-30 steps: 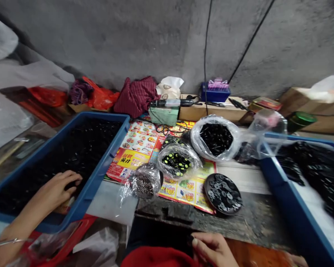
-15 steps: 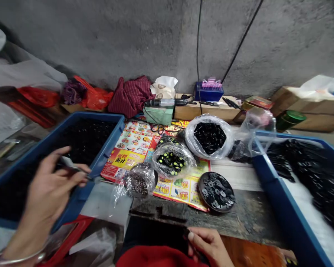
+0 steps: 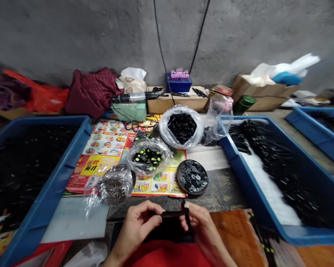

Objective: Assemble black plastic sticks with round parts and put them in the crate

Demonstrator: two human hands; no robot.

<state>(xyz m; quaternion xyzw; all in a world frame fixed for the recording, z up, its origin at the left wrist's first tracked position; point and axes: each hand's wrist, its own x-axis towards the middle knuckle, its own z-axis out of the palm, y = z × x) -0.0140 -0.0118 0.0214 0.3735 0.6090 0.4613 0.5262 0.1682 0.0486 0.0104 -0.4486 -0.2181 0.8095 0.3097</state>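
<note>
Left hand (image 3: 140, 224) and right hand (image 3: 197, 218) are hovering low at the bench's near edge, before a red garment (image 3: 167, 254), each pinching black stuff between thumb and fingers. Dark strip (image 3: 171, 213) is running level between them; a narrow black piece (image 3: 187, 218) is standing roughly upright at the right fingers. Whether these are joined, I am not managing to tell (black against dark clothing, fingers covering the ends).

Surroundings, biggest down. Grey wall (image 3: 100, 37) is closing off the back. Two blue trays are flanking the bench: left tray (image 3: 59, 174) heaped with black pieces, right tray (image 3: 252, 183) holding more over white lining. Printed leaflet (image 3: 96, 167) is spreading between, mostly under bags. Maroon cloth (image 3: 91, 92) is slumping behind. Wide plastic bag (image 3: 164, 128) is gaping, full of glossy black pieces. Loose clear bag (image 3: 226, 118) is draping over the right tray's back-left corner, obstructing it. Nearer, another bag (image 3: 130, 154) is showing yellow-green-spotted pieces. Round dish (image 3: 194, 192) of flat dark pieces is sitting just beyond the right hand; a crumpled bag (image 3: 105, 178) of brownish bits is lying beyond the left. Black-and-silver tool (image 3: 133, 97) is resting on a green box (image 3: 130, 112). Purple clip (image 3: 179, 74), smallest, is topping a blue box (image 3: 179, 85).
</note>
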